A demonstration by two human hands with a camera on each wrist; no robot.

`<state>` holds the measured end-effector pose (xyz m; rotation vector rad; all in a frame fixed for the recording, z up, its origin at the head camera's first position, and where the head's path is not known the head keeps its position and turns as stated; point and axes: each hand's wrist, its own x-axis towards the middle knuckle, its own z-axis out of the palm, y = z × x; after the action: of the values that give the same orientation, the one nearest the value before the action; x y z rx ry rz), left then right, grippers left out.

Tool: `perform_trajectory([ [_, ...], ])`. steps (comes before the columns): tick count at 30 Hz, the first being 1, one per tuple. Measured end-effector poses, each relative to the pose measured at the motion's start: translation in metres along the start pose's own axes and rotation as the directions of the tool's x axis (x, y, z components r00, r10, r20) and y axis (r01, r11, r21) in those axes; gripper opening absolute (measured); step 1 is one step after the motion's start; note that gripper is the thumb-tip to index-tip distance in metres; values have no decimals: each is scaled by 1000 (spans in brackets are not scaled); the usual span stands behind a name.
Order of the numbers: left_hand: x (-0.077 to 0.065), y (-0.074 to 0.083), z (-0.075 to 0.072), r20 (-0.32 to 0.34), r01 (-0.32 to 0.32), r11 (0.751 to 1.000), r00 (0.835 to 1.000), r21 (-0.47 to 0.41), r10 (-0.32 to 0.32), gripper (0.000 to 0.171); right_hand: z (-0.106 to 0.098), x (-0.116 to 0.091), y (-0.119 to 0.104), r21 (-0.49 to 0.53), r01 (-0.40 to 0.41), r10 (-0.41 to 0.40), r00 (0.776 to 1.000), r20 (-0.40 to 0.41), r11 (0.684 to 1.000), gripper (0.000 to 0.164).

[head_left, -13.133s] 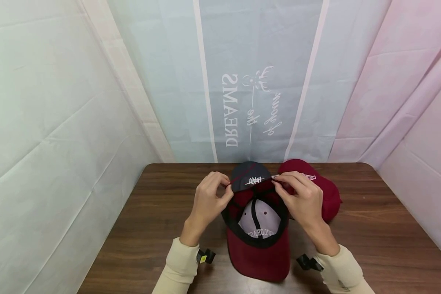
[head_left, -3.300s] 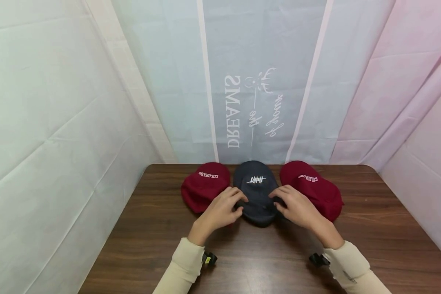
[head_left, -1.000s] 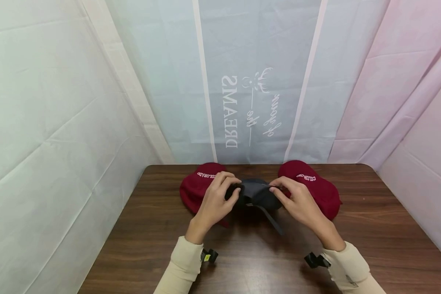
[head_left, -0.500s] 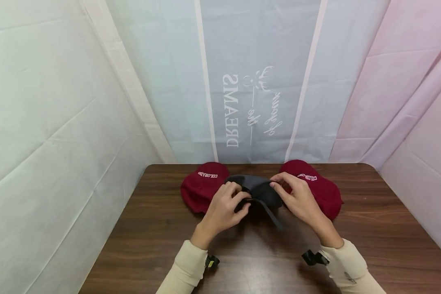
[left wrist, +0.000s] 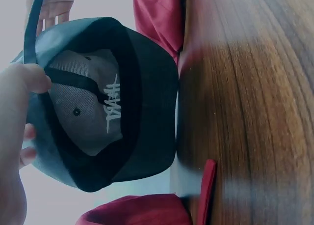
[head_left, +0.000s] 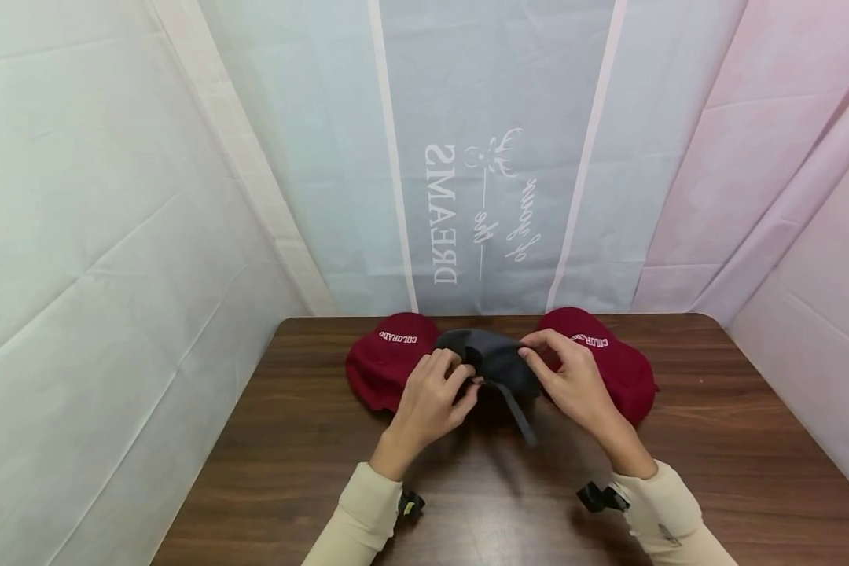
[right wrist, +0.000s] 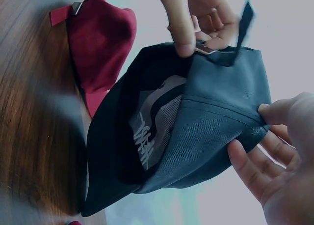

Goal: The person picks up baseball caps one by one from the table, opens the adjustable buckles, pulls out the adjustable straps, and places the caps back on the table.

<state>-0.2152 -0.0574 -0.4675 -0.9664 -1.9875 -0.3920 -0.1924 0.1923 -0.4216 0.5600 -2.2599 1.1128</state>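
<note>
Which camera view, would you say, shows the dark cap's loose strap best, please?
The head view: the strap hangs free there, in sight to its tip. The left wrist view cuts it off at the top edge; the right wrist view shows it foreshortened and blurred.

Brown wood-grain table (head_left: pixel 276 479); two red caps (head_left: pixel 378 369) (head_left: pixel 626 381) lie there

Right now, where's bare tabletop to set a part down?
Bare table: left of the left red cap and left sleeve; right of the right red cap and right sleeve; near middle, between the sleeves. Crowded: far middle, where left hand and right hand hold the dark cap between red caps.
</note>
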Motion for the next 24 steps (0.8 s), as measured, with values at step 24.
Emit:
perform_trajectory([
  [24,23,4,-20,-98,135,971,983,-199,-157,23,9,3,-6,-53,437,-440,896,-65,898,34],
])
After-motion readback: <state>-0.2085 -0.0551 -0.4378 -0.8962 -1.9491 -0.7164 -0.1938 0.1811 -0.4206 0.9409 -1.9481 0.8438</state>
